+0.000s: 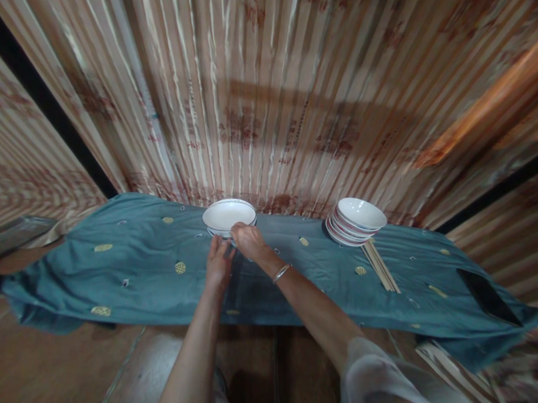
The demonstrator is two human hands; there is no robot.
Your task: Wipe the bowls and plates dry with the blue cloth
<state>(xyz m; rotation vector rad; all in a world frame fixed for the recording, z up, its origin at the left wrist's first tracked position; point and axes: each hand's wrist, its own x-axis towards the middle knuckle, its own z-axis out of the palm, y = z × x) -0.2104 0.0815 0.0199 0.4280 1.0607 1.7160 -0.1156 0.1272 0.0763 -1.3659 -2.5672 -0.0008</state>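
R hand (248, 240) pinches near rim of the dark-edged white dishes (227, 213), stacked at back of the teal patterned tablecloth (148, 288); L hand (218, 268) has fingertips close together at their near side, prob. steadying — grip unclear. Glossy bowls (360, 213) nest, presumably for stability — slim pale chopsticks (381, 268) alongside.

From my end I take this for a home or home-like room, though I can't tell which: a pleated, printed curtain (256, 84) fills the upper frame, crossed by slanting black poles (49, 103). Everyday white bowls (229, 214) at centre, a bowl stack (354, 222) and chopsticks (381, 268) to the right lie on the cloth-draped desk (142, 247), above brown tiled floor (49, 362).
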